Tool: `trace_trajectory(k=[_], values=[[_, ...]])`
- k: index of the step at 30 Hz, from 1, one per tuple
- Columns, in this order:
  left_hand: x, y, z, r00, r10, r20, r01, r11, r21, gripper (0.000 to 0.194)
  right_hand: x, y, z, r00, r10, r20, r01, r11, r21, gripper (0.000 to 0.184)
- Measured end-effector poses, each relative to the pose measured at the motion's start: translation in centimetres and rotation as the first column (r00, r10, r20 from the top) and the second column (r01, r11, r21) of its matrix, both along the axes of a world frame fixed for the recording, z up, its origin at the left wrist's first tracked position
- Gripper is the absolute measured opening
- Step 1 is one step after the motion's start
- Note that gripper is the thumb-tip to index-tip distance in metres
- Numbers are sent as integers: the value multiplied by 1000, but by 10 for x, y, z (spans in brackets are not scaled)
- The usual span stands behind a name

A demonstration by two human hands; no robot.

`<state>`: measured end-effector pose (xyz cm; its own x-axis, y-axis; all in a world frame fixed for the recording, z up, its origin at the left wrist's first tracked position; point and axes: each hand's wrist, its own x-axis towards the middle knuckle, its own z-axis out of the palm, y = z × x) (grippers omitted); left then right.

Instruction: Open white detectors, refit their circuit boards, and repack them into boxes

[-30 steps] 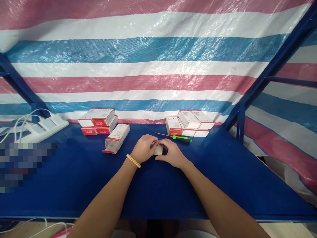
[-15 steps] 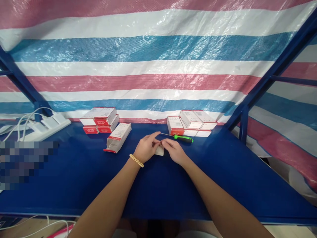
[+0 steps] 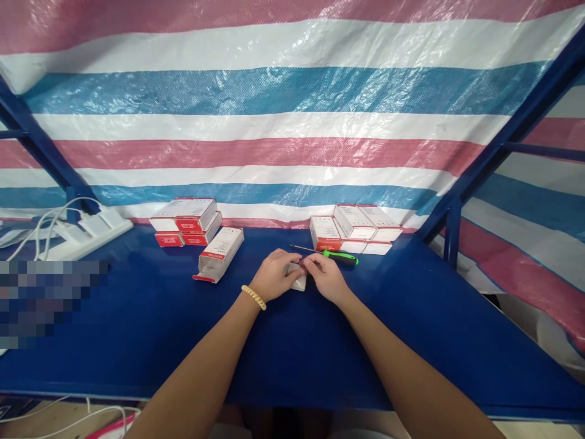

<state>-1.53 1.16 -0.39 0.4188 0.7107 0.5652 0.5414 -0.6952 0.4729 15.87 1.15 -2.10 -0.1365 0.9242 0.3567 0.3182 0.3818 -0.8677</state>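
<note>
The curled left hand [image 3: 273,276] holds a white piece [image 3: 300,284] beside the right hand [image 3: 329,278], its hold unclear.

Wht item [image 3: 299,284], grn/blk screwdriver [image 3: 342,258], blu tbl [image 3: 311,353]

1. Smallish white piece [image 3: 300,284] – kinda blocky, finer details too tiny to make out.
2. It's between the left hand [image 3: 276,275] and right hand [image 3: 326,278], left thumb over it.
3. Partly covered – near end pokes out, can't tell the full shape.
</note>
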Motion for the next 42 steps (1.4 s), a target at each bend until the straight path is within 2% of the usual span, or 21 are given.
trace_trajectory(k=[3,5,6,9,11,15,20,27,32,42], values=[[-4,-2,2,986,-26,-167,29,999,17,55,7,5,-1,998,-54,-27,55,998,15,23],[-6,-2,2,965,-3,-263,6,1000,10,76,10,7,-2,996,-53,-65,53,999,6,21],[-6,-3,2,954,17,-300,-18,1000,-3,80,11,8,-2,996,-37,-85,36,999,-6,20],[-8,-2,0,931,62,-360,-94,993,-72,77,12,7,-2,993,43,-111,-50,997,-58,19],[-9,0,-1,939,69,-338,-109,989,-102,78,11,6,0,989,78,-123,-87,993,-75,19],[-12,1,-1,975,24,-221,-48,993,-105,83,13,2,6,964,84,-253,-101,994,-52,21],[-12,0,1,994,-25,-102,23,1000,-17,71,19,-2,13,894,120,-433,-176,980,-92,22],[-7,-4,3,991,37,-126,-23,993,112,61,19,-8,16,899,281,-336,-354,917,-182,17],[-7,-5,6,983,63,-175,-42,992,123,56,19,-8,16,915,304,-265,-360,912,-198,15],[-8,-4,5,972,57,-230,-17,985,172,63,20,-9,18,933,292,-210,-338,912,-234,14]])
